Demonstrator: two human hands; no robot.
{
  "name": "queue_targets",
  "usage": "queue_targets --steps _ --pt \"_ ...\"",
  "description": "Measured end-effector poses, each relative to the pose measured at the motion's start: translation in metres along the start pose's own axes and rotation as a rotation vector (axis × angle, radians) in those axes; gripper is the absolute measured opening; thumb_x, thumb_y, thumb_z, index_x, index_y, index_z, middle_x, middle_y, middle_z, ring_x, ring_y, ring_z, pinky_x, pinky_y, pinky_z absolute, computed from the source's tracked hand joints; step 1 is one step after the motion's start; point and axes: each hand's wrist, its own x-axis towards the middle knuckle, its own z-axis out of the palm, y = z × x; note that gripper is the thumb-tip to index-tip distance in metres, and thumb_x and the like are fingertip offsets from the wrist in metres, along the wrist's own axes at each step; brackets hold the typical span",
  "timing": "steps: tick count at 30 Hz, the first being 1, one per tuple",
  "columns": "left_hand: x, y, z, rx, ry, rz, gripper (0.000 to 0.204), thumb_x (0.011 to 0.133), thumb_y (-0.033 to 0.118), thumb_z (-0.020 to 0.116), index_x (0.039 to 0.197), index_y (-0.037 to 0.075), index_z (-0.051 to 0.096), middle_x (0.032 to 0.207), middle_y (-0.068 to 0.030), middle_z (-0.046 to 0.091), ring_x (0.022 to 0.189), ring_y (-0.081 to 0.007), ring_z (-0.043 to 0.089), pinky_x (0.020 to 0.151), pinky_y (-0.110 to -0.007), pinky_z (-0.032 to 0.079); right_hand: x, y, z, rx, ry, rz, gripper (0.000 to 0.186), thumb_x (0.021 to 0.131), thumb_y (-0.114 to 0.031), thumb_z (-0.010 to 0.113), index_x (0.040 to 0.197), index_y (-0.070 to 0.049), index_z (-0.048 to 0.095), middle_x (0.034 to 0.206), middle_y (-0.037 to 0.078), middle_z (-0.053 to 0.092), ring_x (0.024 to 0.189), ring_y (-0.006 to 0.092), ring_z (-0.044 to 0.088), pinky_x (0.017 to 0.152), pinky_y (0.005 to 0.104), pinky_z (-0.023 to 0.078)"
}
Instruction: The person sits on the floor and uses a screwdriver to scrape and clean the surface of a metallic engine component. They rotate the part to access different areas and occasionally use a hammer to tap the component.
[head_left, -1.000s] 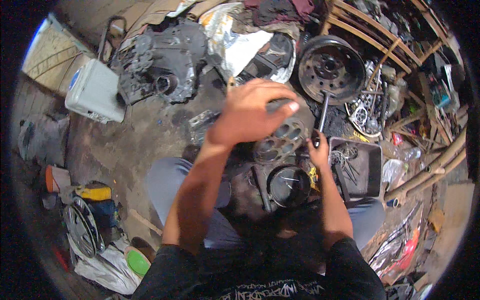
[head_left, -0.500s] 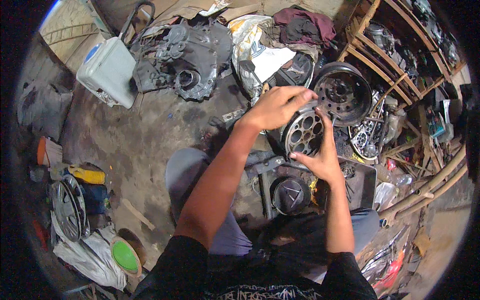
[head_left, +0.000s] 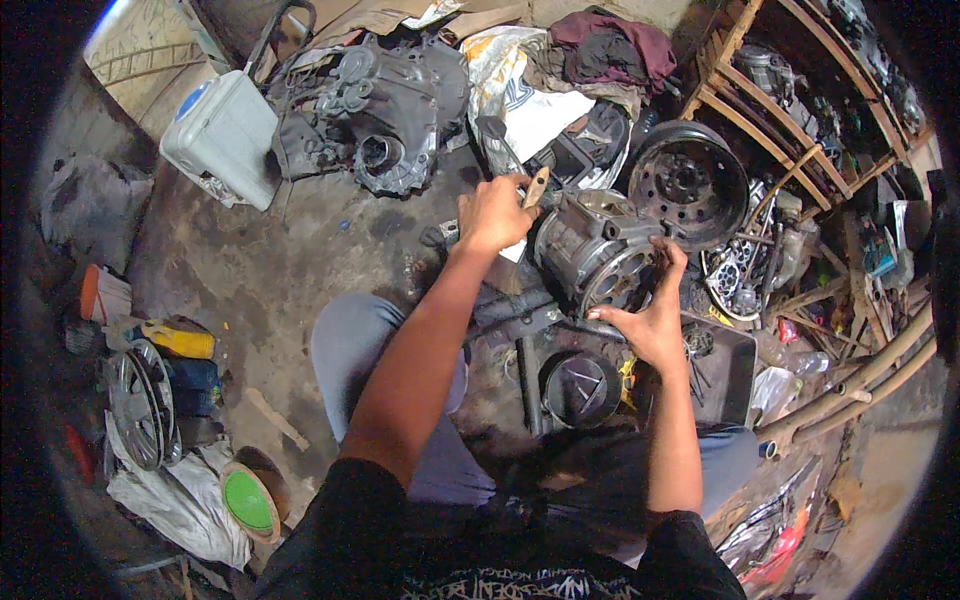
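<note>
My left hand (head_left: 490, 216) is closed around a paintbrush (head_left: 538, 188) with a pale wooden handle. Its light ferrule and dark bristles point down below the fingers. Just right of it stands a grey, round metal housing (head_left: 578, 232), its end face, pierced with round holes, turned toward me. My right hand (head_left: 648, 312) grips that housing by the rim at its right side, thumb on the near edge and fingers on the far edge. The left hand and the brush are apart from the end face.
A large gearbox casing (head_left: 395, 110) lies at the back left beside a white jerrycan (head_left: 222, 140). Behind the housing is a black wheel rim (head_left: 688, 180). Near my knees are a round black dish (head_left: 580, 390) and a metal tray (head_left: 738, 375). Wooden shelving (head_left: 760, 125) stands at right.
My left hand has left the top of the housing, moved left, and now holds the paintbrush. The right hand keeps its grip on the rim, with little movement.
</note>
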Motion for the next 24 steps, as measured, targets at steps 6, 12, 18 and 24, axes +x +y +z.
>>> queue_targets --steps 6,12,18,24 --pt "0.011 -0.013 -0.001 -0.327 0.198 -0.017 0.040 0.089 0.016 0.079 0.128 0.008 0.077 0.094 -0.0166 0.082 0.088 -0.0348 0.079 0.083 -0.045 0.060 0.001 -0.003 0.001 0.027 0.045 -0.009 0.124 0.057 -0.020 0.107 0.156 -0.005 0.034 0.150 0.018 0.050 0.140 0.0347 0.052 0.121 0.0453 0.042" --pt "0.010 -0.006 -0.046 -1.102 0.115 -0.076 0.042 0.113 0.013 0.054 0.150 -0.007 0.051 0.110 -0.0214 0.078 0.082 -0.0261 0.078 0.072 -0.037 0.063 0.007 -0.006 0.002 -0.029 0.055 -0.048 0.119 0.060 -0.018 0.105 0.157 -0.004 0.037 0.153 0.020 0.052 0.144 0.0373 0.051 0.122 0.0460 0.041" --pt "0.001 -0.017 -0.065 -1.446 0.086 -0.074 0.033 0.115 0.016 0.050 0.142 -0.001 0.056 0.121 -0.0245 0.072 0.100 -0.0382 0.076 0.091 -0.052 0.065 0.035 -0.030 0.014 -0.044 0.024 -0.094 0.109 0.069 -0.018 0.100 0.158 -0.002 0.039 0.156 0.022 0.051 0.145 0.0382 0.051 0.122 0.0467 0.042" --pt "-0.001 -0.023 -0.070 -1.583 0.047 -0.031 0.034 0.115 0.015 0.048 0.144 -0.001 0.054 0.120 -0.0227 0.070 0.103 -0.0377 0.075 0.093 -0.052 0.065 0.076 -0.023 0.029 -0.050 -0.052 -0.001 0.096 0.084 -0.034 0.091 0.158 0.000 0.041 0.153 0.027 0.054 0.141 0.0399 0.057 0.119 0.0457 0.044"
